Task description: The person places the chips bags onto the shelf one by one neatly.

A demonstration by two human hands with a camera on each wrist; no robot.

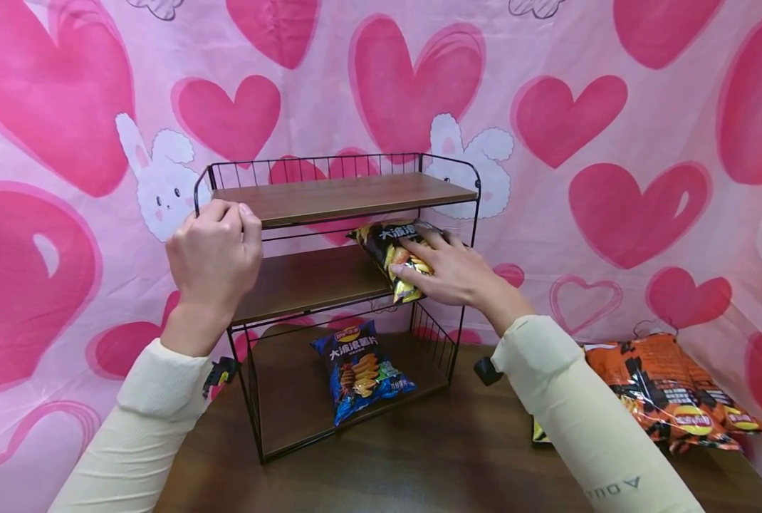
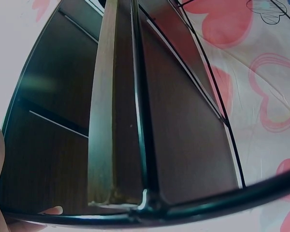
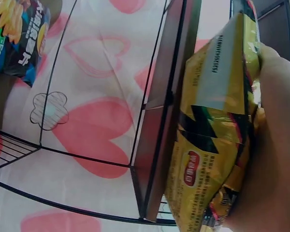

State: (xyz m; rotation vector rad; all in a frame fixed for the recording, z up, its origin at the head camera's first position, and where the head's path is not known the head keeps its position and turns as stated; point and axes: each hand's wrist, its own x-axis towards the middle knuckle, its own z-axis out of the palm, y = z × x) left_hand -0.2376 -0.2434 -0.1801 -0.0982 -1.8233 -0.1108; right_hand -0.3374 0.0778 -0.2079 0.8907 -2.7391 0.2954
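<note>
A black wire rack with brown boards stands on the table. My left hand grips its frame at the upper left corner; in the left wrist view fingertips show beside the black rail. On the right part of the middle shelf lies a black and yellow bag of chips, its lower end reaching the front edge. My right hand rests on the bag with fingers spread nearly straight. The right wrist view shows the bag's yellow back against the board.
A blue bag of chips lies tilted on the bottom shelf. Several orange bags are piled on the table at the right, with a yellow edge partly behind my right sleeve. A pink heart-patterned cloth hangs behind the rack.
</note>
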